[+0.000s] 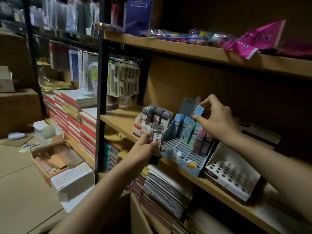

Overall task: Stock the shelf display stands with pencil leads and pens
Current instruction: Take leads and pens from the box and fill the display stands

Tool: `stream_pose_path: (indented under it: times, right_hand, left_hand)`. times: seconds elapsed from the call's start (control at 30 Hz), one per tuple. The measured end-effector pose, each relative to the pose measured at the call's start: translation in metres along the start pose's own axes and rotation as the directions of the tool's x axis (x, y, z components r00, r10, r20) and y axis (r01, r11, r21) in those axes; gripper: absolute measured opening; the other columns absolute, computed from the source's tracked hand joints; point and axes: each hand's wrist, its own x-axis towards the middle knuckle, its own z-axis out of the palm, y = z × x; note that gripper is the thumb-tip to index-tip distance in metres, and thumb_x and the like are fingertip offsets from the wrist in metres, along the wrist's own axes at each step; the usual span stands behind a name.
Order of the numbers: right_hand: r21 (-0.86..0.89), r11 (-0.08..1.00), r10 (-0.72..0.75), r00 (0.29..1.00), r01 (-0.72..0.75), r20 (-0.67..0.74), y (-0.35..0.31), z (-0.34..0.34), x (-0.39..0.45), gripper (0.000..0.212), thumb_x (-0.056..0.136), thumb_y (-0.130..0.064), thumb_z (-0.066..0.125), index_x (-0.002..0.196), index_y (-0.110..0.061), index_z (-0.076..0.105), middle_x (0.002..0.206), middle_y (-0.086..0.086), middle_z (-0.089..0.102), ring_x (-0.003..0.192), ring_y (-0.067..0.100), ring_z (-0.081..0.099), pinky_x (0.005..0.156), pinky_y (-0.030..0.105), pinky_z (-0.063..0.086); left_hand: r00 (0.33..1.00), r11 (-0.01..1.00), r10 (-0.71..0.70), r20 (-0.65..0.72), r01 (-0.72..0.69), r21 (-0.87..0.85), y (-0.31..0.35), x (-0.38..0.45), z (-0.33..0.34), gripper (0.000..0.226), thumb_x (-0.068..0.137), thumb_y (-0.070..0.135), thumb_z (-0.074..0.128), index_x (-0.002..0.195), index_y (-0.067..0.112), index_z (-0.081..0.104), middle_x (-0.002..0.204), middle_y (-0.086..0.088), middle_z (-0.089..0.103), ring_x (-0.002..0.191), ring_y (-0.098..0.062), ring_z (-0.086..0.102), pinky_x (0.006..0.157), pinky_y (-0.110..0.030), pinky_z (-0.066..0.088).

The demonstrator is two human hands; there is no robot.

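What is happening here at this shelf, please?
A person is stocking stands on a wooden shelf. The left hand holds a stack of grey lead cases in front of the shelf edge. The right hand pinches a blue case above the blue stand, which already has some cases at the back and empty slots in front. A white stand to its left holds grey cases; the holed stand on the right looks empty.

Dim stockroom, wooden shelves [185,46], black metal upright [101,92]

Right hand [217,119] pinches blue case [197,110]; left hand [145,146] grips grey cases [156,141].
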Motion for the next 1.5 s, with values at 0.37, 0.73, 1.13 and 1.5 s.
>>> stream_pose_path:
  times: [0.37, 0.73, 1.13, 1.5]
  right_hand:
    - [-0.247, 0.962, 0.140, 0.986, -0.114, 0.090, 0.014, 0.057, 0.033, 0.030, 0.082, -0.024, 0.076, 0.091, -0.019, 0.048, 0.085, 0.002, 0.063, 0.080, 0.026, 0.063, 0.061, 0.030, 0.043]
    - [-0.384, 0.923, 0.065, 0.990, -0.011, 0.127, 0.019, 0.066, 0.031, 0.036, 0.076, -0.030, 0.082, 0.088, -0.025, 0.048, 0.078, -0.002, 0.062, 0.072, 0.020, 0.060, 0.059, 0.027, 0.041]
    - [-0.538, 0.843, 0.072, 0.992, -0.004, 0.106, 0.011, 0.075, 0.037, 0.030, 0.077, -0.033, 0.080, 0.102, -0.019, 0.069, 0.107, 0.007, 0.059, 0.105, 0.025, 0.052, 0.082, 0.038, 0.049]
    - [0.098, 0.990, -0.134, 0.877, 0.100, 0.461, -0.059, 0.078, 0.026, 0.041, 0.088, -0.048, 0.063, 0.125, -0.033, 0.061, 0.106, -0.021, 0.060, 0.087, -0.010, 0.056, 0.067, 0.010, 0.043]
  left_hand:
    - [1.000, 1.000, 0.018, -0.022, -0.018, 0.011, -0.007, 0.022, -0.024, 0.033, 0.098, 0.010, 0.043, 0.126, 0.027, 0.049, 0.106, -0.006, 0.068, 0.086, -0.015, 0.071, 0.065, -0.024, 0.055]
    - [0.999, 0.998, 0.019, -0.049, -0.022, -0.066, -0.001, 0.027, -0.032, 0.030, 0.101, 0.009, 0.040, 0.126, 0.020, 0.049, 0.101, -0.007, 0.070, 0.081, -0.013, 0.070, 0.063, -0.027, 0.056]
    - [0.998, 0.999, 0.038, -0.051, -0.037, 0.024, 0.004, 0.019, -0.031, 0.034, 0.102, 0.010, 0.039, 0.130, 0.029, 0.047, 0.104, -0.006, 0.068, 0.090, -0.017, 0.067, 0.074, -0.032, 0.055]
    - [0.993, 0.978, 0.114, 0.022, -0.116, 0.172, 0.005, 0.010, -0.037, 0.037, 0.103, 0.019, 0.039, 0.134, 0.039, 0.043, 0.122, 0.001, 0.060, 0.110, -0.018, 0.060, 0.098, -0.044, 0.049]
